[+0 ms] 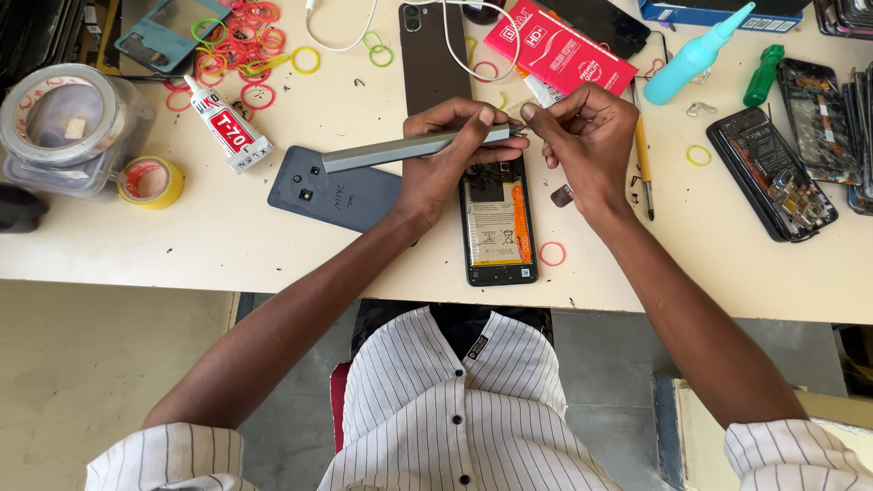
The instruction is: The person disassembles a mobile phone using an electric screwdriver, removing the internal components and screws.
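At frame centre, left hand [450, 159] grips grey driver [409, 148], right hand [587, 136] pinches its tip w/ fingertips; a dropped bit/screw could prob vanish into opened phone [497, 227] below.

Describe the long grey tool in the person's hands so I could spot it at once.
Start at the cream worktable and find the opened phone lying at its near edge, battery showing. Just above it the left hand grips a slim grey pen-shaped screwdriver, while the right hand pinches at its tip. Unlike the green-handled screwdriver far right, it is plain metal-grey and held level.
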